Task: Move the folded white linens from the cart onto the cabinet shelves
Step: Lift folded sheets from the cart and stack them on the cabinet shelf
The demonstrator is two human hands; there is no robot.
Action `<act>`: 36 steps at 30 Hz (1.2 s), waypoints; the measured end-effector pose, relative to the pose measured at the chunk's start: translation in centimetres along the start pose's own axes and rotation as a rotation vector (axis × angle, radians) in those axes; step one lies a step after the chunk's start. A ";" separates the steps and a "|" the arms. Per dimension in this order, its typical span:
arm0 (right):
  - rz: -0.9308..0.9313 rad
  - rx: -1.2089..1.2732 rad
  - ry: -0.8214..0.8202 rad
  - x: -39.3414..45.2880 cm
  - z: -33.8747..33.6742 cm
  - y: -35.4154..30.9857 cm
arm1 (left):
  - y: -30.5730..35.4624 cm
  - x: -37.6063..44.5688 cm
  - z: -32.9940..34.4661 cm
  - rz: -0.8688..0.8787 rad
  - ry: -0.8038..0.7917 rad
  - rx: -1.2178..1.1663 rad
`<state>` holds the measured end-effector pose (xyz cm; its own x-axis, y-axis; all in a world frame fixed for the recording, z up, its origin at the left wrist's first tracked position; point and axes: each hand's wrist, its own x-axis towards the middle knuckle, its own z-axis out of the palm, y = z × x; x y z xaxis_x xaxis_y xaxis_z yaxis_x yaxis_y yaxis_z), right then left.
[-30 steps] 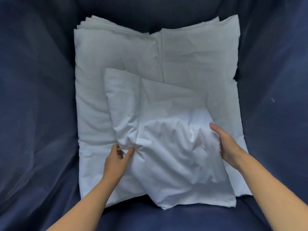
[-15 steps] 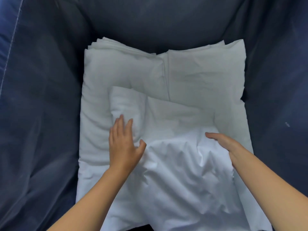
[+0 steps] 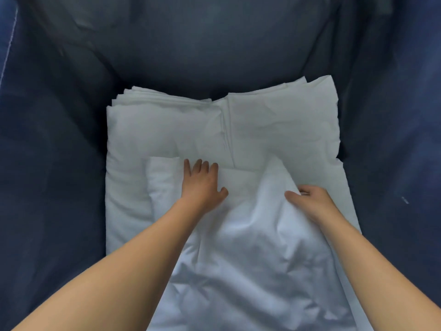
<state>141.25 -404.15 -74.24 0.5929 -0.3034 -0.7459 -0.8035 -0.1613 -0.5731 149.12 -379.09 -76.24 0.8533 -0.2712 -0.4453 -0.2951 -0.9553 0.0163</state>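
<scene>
While left hand [image 3: 202, 185] presses flat, right hand [image 3: 310, 201] pinches linen [image 3: 250, 247] (crumpled).

Dim, soft light; wide-angle edge distortion

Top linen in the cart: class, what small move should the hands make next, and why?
Probably slide the left hand under the far edge of the top linen. That hand lies flat with fingers straight, gripping nothing; the right hand already pinches a raised fold. The piece rests on the stack, so both hands seem needed to lift it.
</scene>
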 end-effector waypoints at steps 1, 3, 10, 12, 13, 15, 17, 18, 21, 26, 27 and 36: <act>0.022 -0.059 0.022 0.7 0.1 0.8 | 0.1 0.5 0.2 0.002 -0.015 0.010; 0.078 -0.159 0.043 1.4 0.4 1.9 | 0.4 1.4 0.5 -0.006 -0.039 0.037; -0.068 -0.219 0.074 0.6 2.3 0.0 | 0.8 3.0 -0.5 0.013 -0.114 0.037; -0.103 -0.221 0.057 0.1 2.1 -0.8 | 0.6 2.6 -0.8 0.044 -0.074 -0.016; -0.131 -0.223 0.048 0.0 1.8 -1.0 | 0.4 2.4 -1.0 0.065 -0.037 -0.032; -0.185 -0.218 0.047 -0.3 1.1 -0.9 | -0.3 1.6 -1.7 0.099 0.022 -0.071; -0.229 -0.166 0.047 -0.8 0.7 -0.7 | -1.4 0.4 -2.8 0.103 0.062 -0.144; -0.245 -0.124 0.045 -1.1 0.6 -0.7 | -2.1 -0.2 -3.5 0.084 0.062 -0.203; -0.297 -0.042 0.082 -2.0 0.9 -1.1 | -5.0 -2.3 -6.3 -0.067 0.093 -0.375; -0.428 -0.014 0.114 -3.2 3.2 -3.3 | -10.8 -7.5 -10.8 -0.233 0.314 -0.323; -0.455 -0.034 0.098 -3.3 3.9 -4.0 | -11.7 -8.4 -10.9 -0.262 0.314 -0.294; -0.171 -0.488 -0.211 0.1 11.1 -0.4 | -16.6 -9.6 -7.1 -0.437 0.149 -0.017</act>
<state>142.21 -393.70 -77.87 0.6748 -0.0480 -0.7364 -0.5966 -0.6228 -0.5061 148.89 -361.49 -65.93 0.9489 0.1447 -0.2804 0.1122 -0.9853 -0.1289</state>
